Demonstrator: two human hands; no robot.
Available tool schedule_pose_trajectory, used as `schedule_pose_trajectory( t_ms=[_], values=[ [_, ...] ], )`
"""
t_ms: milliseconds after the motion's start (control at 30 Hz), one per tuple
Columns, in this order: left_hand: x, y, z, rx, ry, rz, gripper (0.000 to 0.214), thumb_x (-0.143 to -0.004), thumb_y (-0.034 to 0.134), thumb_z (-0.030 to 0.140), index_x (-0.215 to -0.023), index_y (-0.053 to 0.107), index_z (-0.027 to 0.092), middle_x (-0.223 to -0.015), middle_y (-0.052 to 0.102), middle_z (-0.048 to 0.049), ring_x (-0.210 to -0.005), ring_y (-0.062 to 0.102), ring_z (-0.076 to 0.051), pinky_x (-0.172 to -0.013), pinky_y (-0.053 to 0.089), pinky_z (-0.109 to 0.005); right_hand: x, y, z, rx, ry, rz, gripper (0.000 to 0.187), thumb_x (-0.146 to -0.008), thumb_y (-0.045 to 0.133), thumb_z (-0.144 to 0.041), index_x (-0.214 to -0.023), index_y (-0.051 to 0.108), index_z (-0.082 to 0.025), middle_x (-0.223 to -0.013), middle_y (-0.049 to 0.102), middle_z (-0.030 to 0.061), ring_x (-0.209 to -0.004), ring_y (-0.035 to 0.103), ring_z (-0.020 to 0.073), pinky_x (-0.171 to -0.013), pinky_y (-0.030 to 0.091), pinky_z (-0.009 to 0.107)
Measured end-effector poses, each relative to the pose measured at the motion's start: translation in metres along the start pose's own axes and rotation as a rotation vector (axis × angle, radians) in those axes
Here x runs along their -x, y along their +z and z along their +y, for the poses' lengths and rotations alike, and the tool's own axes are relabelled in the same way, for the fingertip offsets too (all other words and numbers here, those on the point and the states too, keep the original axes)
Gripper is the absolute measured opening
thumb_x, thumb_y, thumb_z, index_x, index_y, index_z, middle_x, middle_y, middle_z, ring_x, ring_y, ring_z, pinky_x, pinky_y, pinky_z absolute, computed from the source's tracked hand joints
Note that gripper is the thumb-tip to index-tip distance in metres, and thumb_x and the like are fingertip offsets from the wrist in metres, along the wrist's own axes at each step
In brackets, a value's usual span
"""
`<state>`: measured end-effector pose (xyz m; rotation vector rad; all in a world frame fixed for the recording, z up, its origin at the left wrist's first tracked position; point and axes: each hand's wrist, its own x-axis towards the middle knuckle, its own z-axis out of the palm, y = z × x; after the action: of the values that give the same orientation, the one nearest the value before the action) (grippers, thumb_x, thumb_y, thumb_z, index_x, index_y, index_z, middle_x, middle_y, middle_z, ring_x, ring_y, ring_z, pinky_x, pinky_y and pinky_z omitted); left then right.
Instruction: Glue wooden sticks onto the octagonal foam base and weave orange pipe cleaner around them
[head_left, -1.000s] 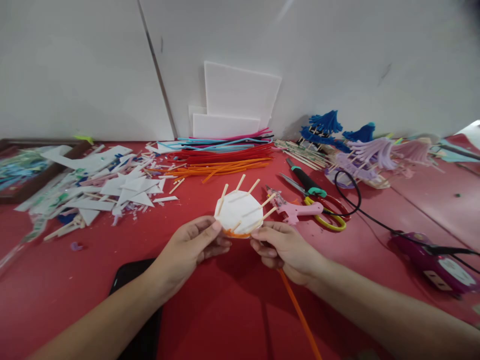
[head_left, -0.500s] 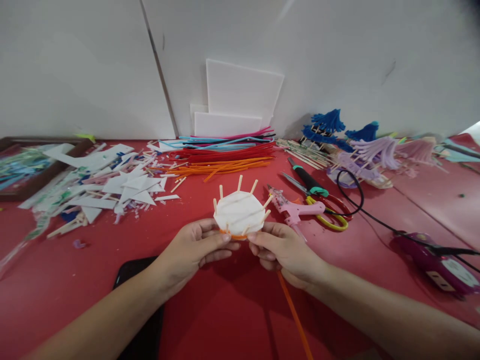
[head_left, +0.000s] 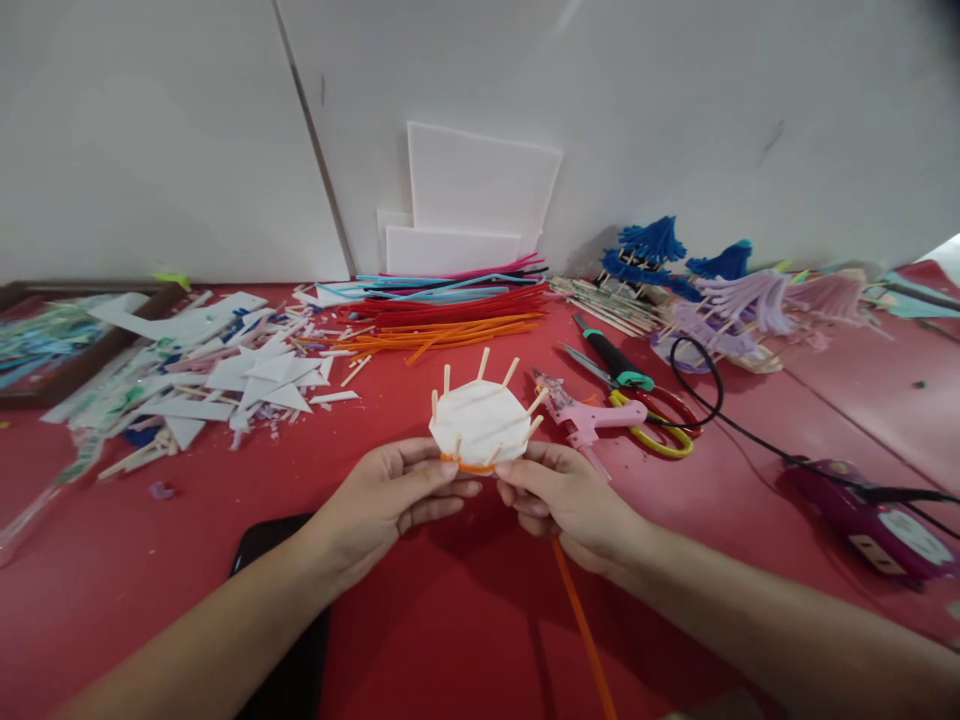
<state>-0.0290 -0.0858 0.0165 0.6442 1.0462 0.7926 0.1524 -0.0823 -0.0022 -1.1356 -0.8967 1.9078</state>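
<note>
Between my hands is a white many-sided board (head_left: 480,420) with short wooden sticks (head_left: 512,372) standing up around its rim. An orange pipe cleaner (head_left: 581,620) lies along the board's near edge, and its long free end hangs down below my right hand. My left hand (head_left: 409,490) pinches the near left edge, thumb on top and fingers beneath. My right hand (head_left: 555,492) pinches the near right edge, with the pipe cleaner at its thumb and fingertips. The undersides of the fingers are hidden.
On the red table, a pink glue gun (head_left: 589,415), scissors (head_left: 660,425) and a black-handled tool (head_left: 611,350) lie to the right. White scraps (head_left: 262,375) spread left; pipe cleaner bundles (head_left: 450,330) lie behind. A black phone (head_left: 281,650) is under my left forearm. A purple power strip (head_left: 870,515) sits right.
The board is tilted slightly, so the near sticks and the orange strip show a little more. Both hands keep the same hold; the view has shifted slightly.
</note>
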Motion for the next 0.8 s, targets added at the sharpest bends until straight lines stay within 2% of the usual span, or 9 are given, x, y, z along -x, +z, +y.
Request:
schedule_pose_trajectory(
  t_ms=[233, 567, 800],
  values=[
    [0.0007, 0.0, -0.0011, -0.053, -0.001, 0.001, 0.019, -0.077, 0.068, 0.015, -0.096, 0.069, 0.017, -0.101, 0.074, -0.0069, -0.086, 0.071, -0.015, -0.064, 0.055, -0.016, -0.0001, 0.0004, 0.0012, 0.017, -0.009, 0.046, 0.027, -0.065, 0.072, -0.034, -0.061, 0.054, -0.014, -0.052, 0.051, -0.0043, -0.038, 0.027, 0.0006, -0.035, 0.016, 0.018],
    [0.0017, 0.002, -0.0009, -0.089, -0.015, 0.0, 0.022, -0.08, 0.065, 0.015, -0.102, 0.063, 0.015, -0.11, 0.07, -0.008, -0.09, 0.069, -0.015, -0.068, 0.055, -0.019, -0.0013, 0.0, 0.0028, 0.054, 0.001, -0.009, 0.026, -0.066, 0.071, -0.033, -0.06, 0.052, -0.015, -0.049, 0.049, -0.006, -0.035, 0.025, 0.0, -0.035, 0.014, 0.018],
    [0.001, -0.0023, -0.0058, -0.118, 0.053, -0.069, 0.041, -0.072, 0.075, 0.021, -0.11, 0.061, 0.018, -0.11, 0.07, -0.0086, -0.092, 0.068, -0.018, -0.07, 0.055, -0.022, 0.0011, 0.0021, 0.0, 0.047, 0.016, -0.035, 0.026, -0.063, 0.072, -0.033, -0.06, 0.053, -0.015, -0.047, 0.05, -0.0061, -0.035, 0.026, 0.0001, -0.035, 0.012, 0.019]
  ],
)
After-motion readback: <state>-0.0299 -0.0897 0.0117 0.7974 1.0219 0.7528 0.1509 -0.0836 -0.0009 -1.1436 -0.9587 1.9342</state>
